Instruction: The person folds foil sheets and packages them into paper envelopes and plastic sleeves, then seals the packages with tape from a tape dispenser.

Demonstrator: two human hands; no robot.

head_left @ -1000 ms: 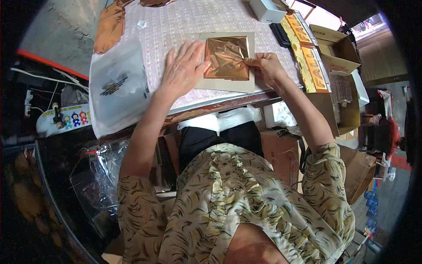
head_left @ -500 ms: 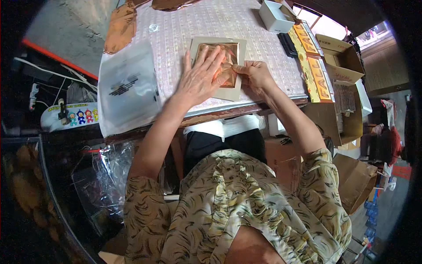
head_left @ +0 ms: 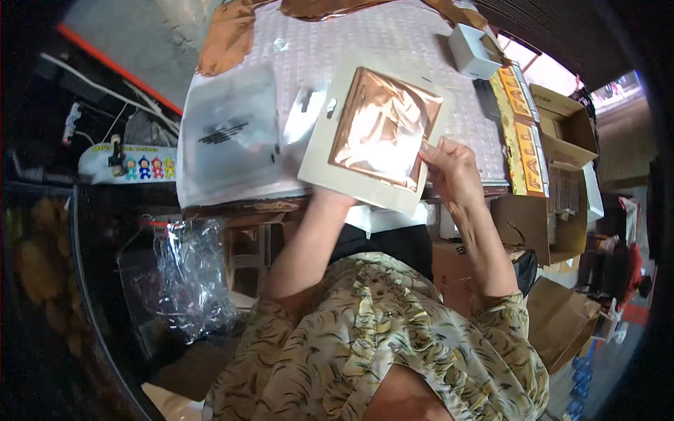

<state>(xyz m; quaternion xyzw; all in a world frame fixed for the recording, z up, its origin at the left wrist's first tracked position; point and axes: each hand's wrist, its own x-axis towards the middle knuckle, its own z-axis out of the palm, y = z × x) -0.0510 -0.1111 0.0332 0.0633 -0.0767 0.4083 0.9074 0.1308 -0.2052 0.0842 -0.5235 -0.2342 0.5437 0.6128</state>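
Note:
A beige card frame (head_left: 319,158), its middle covered by shiny copper-coloured foil (head_left: 382,126), is raised off the table and tilted. Beneath its near edge goes my left hand (head_left: 333,199); only the wrist part shows, and the card hides the fingers. My right hand (head_left: 449,167) pinches the right side, thumb and forefinger closed at the foil's edge by the frame. A small slot shows in the left part of the frame. Bright glare covers the foil's middle.
On the table's patterned cover (head_left: 316,42) lie clear plastic sleeves (head_left: 232,133), copper foil sheets (head_left: 226,38) and a small white ring (head_left: 281,45). At the right are a white box (head_left: 474,56), "FALL" packs (head_left: 528,158) and a cardboard box (head_left: 562,130).
The foil-covered frame has come up off the table towards me and tilted. My left hand has gone from flat on the foil to underneath the frame. My right hand stays pinched at its right side.

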